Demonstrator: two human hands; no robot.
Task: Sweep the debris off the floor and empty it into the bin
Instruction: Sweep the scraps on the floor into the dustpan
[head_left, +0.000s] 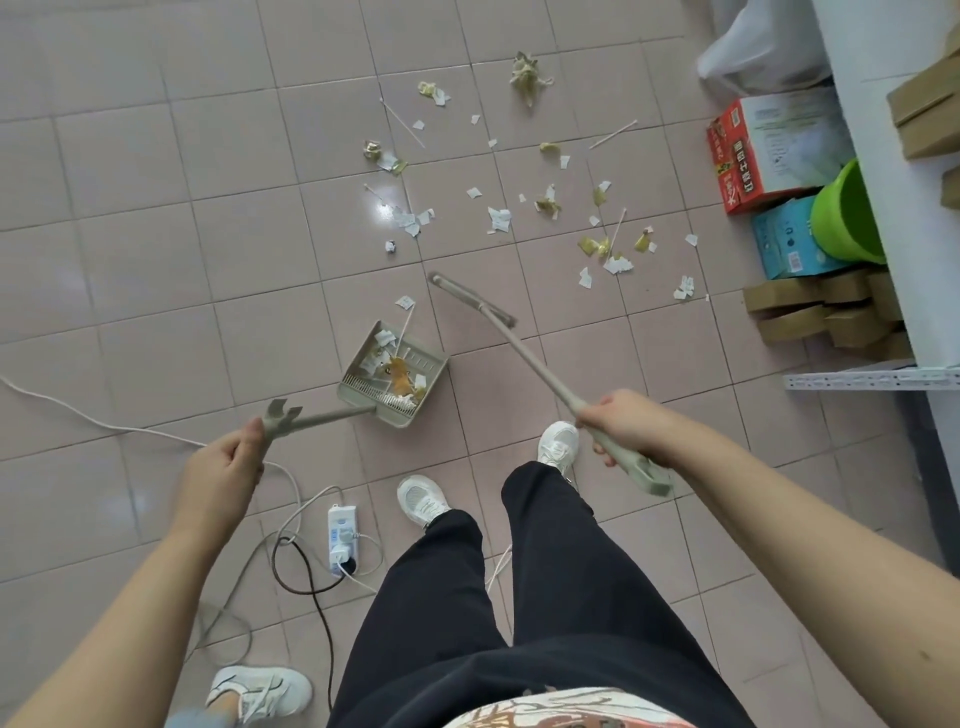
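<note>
With the left hand (223, 467) gripping the dustpan (393, 372) handle and the right hand (626, 423) clasping the broom (524, 353), draw the debris (519, 208) at upper centre towards the pan's open lip in short, low strokes.

- A white power strip (342, 540) lies on the tiles, one plug in it.
- A dark cable (304, 577) loops just left of the strip.
- A white cord (93, 420) trails far left of it.
- Far right of the strip: a red box (748, 156), a blue box (784, 239), a green bucket (847, 213), brown cartons (821, 312).
</note>
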